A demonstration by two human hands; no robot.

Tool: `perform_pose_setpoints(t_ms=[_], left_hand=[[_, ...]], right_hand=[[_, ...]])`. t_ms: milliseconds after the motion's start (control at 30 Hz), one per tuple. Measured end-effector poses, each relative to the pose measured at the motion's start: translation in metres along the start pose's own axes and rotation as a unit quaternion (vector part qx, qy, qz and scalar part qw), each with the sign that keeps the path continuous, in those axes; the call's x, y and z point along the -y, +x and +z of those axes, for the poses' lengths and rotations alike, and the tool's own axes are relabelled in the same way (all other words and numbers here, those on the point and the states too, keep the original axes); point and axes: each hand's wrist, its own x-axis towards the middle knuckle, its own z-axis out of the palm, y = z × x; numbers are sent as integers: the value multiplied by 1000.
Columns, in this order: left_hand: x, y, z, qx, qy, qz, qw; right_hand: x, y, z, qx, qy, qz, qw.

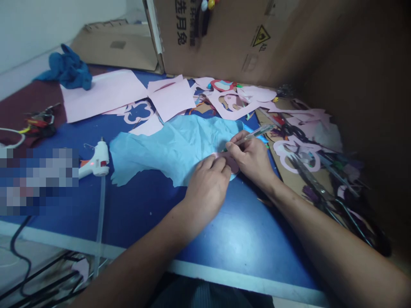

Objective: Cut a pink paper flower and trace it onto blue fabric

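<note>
My right hand [250, 159] is shut on a clear ballpoint pen [255, 134], its tip down near a small pink paper piece [231, 162]. My left hand [207, 188] lies flat on that piece, holding it against a crumpled light blue paper sheet [160, 149]. The fingers of my two hands nearly meet over the pink piece, and part of it is hidden beneath them. The sheet lies on a blue tabletop [231, 231].
A white hot glue gun [98, 160] lies left of the blue sheet. Pink paper sheets and cut-out scraps [171, 98] spread across the back. Large scissors [316, 184] rest on a cardboard mat at right. Cardboard panels stand behind, and a blue cloth [66, 70] lies back left.
</note>
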Motion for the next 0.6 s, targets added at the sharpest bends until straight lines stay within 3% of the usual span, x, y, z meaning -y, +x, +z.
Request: perform_pose_setpoints(t_ms=[600], left_hand=[[0, -1, 0, -3, -5, 1, 1000]], right_hand=[[-3, 2, -1, -12, -4, 0, 1000]])
